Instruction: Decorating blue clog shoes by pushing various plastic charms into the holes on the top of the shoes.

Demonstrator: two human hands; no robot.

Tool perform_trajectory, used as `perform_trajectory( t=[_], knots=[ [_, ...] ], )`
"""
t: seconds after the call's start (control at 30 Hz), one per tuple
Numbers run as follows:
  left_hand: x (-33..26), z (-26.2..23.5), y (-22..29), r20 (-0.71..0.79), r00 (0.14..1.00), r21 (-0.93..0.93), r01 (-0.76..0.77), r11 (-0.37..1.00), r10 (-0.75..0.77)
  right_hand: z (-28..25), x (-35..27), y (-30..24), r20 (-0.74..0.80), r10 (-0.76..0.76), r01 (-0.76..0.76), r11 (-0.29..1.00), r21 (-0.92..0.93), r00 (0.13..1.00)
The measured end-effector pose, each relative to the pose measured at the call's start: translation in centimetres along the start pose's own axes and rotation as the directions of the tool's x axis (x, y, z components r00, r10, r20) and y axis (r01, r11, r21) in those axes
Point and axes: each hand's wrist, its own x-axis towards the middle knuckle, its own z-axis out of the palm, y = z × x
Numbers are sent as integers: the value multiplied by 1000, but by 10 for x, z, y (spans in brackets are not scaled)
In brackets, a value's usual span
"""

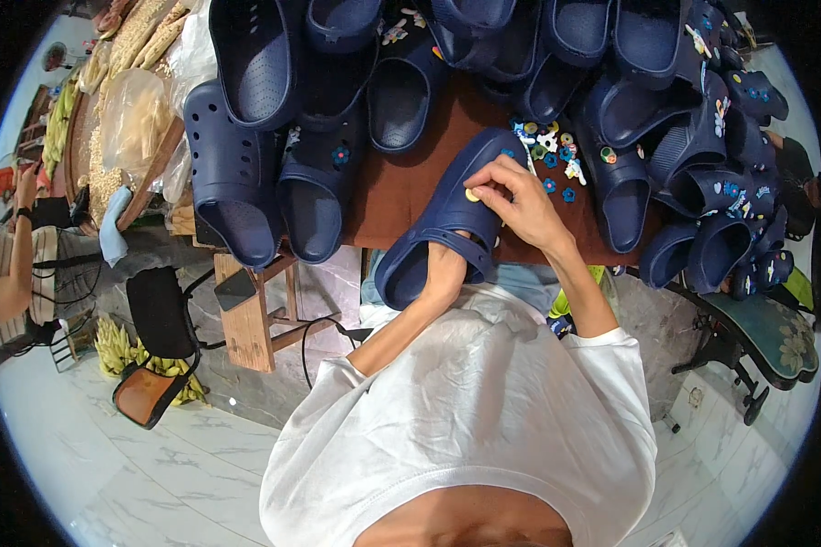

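A navy clog lies tilted at the near edge of the brown table, its heel toward me. My left hand reaches into the foot opening under the heel strap; its fingers are hidden inside. On the clog's upper, my right hand pinches a small round yellow shoe charm between thumb and fingertips. Whether the charm is seated in a hole cannot be made out. A blue charm shows near the toe. Just beyond my right hand lie several loose charms, white, blue and multicoloured.
Navy clogs crowd the table's left and far side. More decorated clogs are heaped at the right. A wooden stool with a phone, a black chair and a green-topped seat stand nearby. Another person is at far left.
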Motion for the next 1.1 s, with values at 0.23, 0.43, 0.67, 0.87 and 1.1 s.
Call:
perform_trajectory(
  t=[0.23,0.43,0.67,0.87,1.1],
  knots=[
    [4,-4,-2,-1,1000,34,18,999,-18,4,4,-5,-7,15,-15,997,-76,1000],
    [16,-18,-2,12,979,-327,196,924,-204,13,-2,15,-234,-94,96,995,-6,968],
    [23,-18,8,-13,967,-417,227,880,-256,8,-15,22,-241,-45,6,987,-160,970],
    [26,-31,3,6,963,-498,237,834,-270,11,-29,40,-287,-73,13,978,-209,955],
    [-5,-55,0,182,965,-305,237,922,-188,24,-61,46,-418,0,-61,989,-132,909]
  ],
)
